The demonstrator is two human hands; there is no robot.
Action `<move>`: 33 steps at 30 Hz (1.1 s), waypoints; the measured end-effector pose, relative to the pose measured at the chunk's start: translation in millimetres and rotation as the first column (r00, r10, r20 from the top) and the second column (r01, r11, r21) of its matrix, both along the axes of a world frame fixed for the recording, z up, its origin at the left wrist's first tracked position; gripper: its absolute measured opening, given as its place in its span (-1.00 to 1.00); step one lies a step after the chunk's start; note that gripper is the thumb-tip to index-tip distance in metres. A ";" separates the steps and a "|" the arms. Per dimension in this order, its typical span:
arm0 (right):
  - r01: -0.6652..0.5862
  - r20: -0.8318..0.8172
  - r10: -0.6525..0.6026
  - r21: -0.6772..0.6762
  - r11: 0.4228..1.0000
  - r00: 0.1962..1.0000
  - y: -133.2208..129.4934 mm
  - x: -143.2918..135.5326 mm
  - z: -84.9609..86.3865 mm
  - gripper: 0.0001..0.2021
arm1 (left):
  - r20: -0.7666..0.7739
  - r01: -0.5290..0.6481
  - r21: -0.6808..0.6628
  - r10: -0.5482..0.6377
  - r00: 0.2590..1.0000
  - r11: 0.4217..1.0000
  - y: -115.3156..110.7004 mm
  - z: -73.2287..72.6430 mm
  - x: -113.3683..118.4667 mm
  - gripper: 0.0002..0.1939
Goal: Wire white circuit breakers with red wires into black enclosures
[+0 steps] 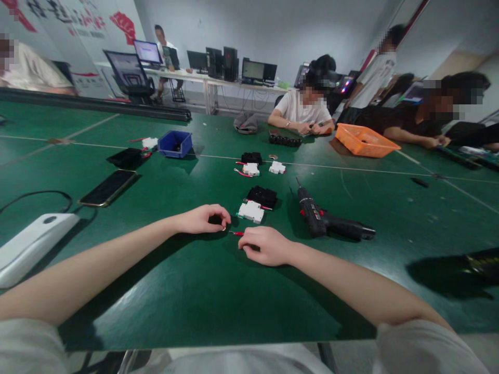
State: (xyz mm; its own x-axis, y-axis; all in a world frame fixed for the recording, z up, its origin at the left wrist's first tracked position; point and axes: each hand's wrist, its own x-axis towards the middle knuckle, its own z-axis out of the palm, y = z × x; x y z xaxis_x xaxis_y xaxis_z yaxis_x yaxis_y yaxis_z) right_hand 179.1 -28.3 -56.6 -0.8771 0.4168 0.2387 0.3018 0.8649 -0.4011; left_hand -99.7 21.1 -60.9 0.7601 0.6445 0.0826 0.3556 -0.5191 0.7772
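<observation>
My left hand (202,218) is closed in a pinch on a tiny shiny piece, too small to name. Facing it, my right hand (267,246) grips a short red wire (238,234) whose bare metal end points at my left fingertips. Just beyond the hands lies a white circuit breaker (251,211) with red and green parts at its sides. A black plastic housing (262,197) sits directly behind it. To the right, a black cordless drill (317,214) lies on its side, bit pointing away from me.
Farther back on the green table (175,306) are two more white breakers, one a small block (277,167). A blue bin (175,144), a phone (109,187) and a white device (35,246) are leftward. An orange basket (366,140) stands near co-workers across the table.
</observation>
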 end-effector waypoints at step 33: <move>-0.038 -0.028 0.040 0.055 0.998 0.999 -0.1 1.5 -2.0 -0.84 | 0.005 0.019 0.051 -0.019 1.000 0.998 3.7 -4.8 -1.7 -0.85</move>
State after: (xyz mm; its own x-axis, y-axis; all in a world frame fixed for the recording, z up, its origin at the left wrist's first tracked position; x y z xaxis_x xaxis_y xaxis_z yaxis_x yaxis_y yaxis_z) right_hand 180.6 -28.4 -58.7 -0.8849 0.3679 0.2856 0.2562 0.8966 -0.3612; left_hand -101.4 24.8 -65.7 0.7718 0.6245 0.1192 0.3412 -0.5650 0.7512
